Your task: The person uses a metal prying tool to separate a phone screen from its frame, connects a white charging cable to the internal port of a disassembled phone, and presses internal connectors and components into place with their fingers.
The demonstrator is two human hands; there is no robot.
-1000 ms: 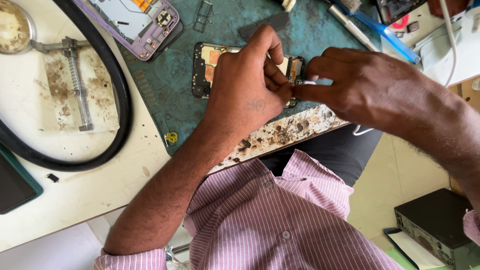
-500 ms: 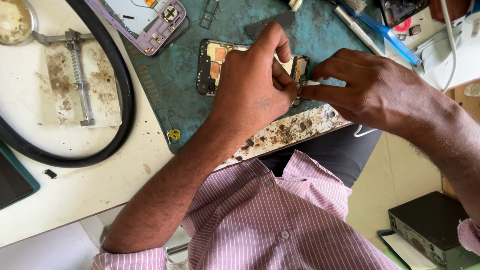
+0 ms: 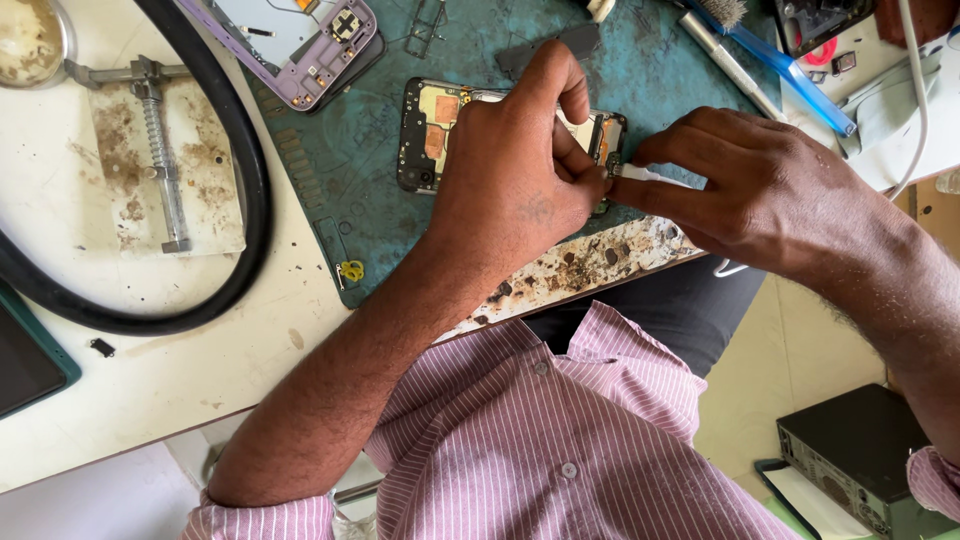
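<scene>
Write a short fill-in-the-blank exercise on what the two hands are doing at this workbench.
1. The left hand presses down on an opened ____ lying on the green mat.
2. The right hand pinches a thin ____-coloured tool at the device's edge.
3. A purple phone frame lies on the mat's far ____ corner.
4. The person's shirt is pink with fine ____.

Missing words: phone; white; left; stripes

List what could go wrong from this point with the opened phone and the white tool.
The right hand presses a thin white tool into the opened phone at its edge; a slip might gouge exposed parts or jab the left hand covering it. The phone lies near the worn mat edge, so a push could perhaps slide it off.
</scene>
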